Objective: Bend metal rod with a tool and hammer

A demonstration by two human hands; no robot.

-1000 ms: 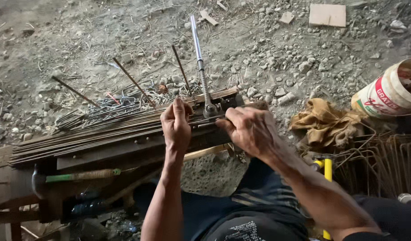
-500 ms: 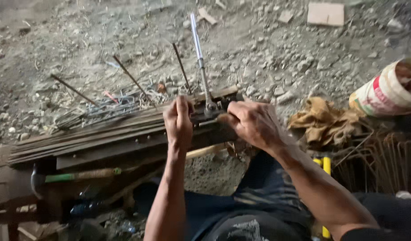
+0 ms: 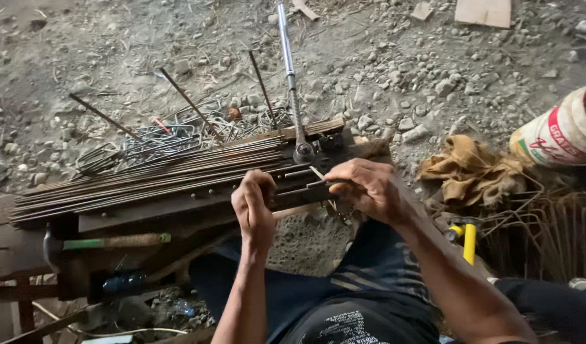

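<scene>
The left hand point(image 3: 255, 207) has slid nearer along the steel rods point(image 3: 146, 181), clenched on one. The right hand point(image 3: 363, 188) still pinches its end by the bending lever point(image 3: 292, 83).

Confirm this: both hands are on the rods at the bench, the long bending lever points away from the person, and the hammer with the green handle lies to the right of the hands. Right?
Not quite. The head view shows the hammer with the green handle lying left of the left hand and right hand, under the rods. The rest stands.

Light: soft, even daylight, fairly dim
Shadows: weak; darkest under the bench point(image 3: 178, 210)
Glare: none
Focus: slightly soft, perhaps motion blur at edges
</scene>
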